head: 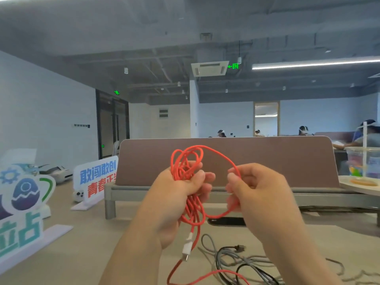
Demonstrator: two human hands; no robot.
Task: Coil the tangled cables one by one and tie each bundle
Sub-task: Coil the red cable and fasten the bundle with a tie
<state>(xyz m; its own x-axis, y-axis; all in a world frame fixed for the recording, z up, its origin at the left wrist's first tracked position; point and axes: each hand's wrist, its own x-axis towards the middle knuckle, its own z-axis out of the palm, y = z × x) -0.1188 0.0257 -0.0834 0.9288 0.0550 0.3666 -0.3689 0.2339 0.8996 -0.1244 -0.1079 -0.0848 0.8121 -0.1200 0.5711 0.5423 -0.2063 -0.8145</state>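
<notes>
Loops of thin red braided cable (pixel 186 161) are bunched in the left hand (pixel 174 198), which curls round them so the coil holds together. Beside it, the right hand (pixel 259 190) seems to pinch the cable's next length, to lay another turn.

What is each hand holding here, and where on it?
Both hold the red cable. The left hand grips the gathered loops at their middle; the right hand pinches a single loose loop beside the bundle.
</notes>
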